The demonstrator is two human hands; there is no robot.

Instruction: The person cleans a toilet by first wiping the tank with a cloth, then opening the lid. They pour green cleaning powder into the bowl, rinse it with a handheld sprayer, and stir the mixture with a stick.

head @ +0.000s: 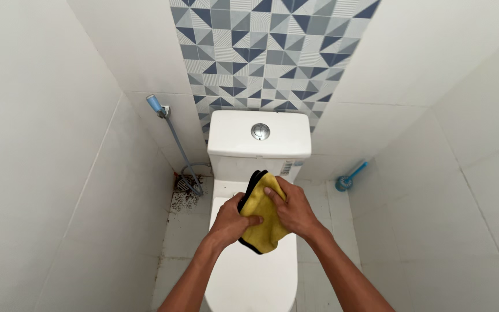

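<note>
White-tiled toilet stall, narrow, with a band of blue-grey patterned tile (272,52) on the back wall.

Toilet (255,271): white, lid closed, set centrally; cistern (259,144) behind it with a round chrome flush button (260,131) on top.

Cloth (264,216): yellow with a dark edge, folded, held in the air above the closed lid, just in front of the cistern.

Left hand (229,222): fingers closed on the cloth's left side, thumb pressed against the fabric.

Right hand (295,211): fingers curled over the cloth's upper right part, gripping it. Both hands touch the cloth and lie close together.

Spray hose (171,130): blue-headed, hung on the left wall, hose running down to a floor drain (185,185) with dark grime around it.

Brush (350,176): blue, lying on the floor in the right corner, well apart from the hands.

Risk, as a judgement: the cloth hangs loose at its lower end, so a slack grip could drop it to the lid or the soiled floor by the drain.
</note>
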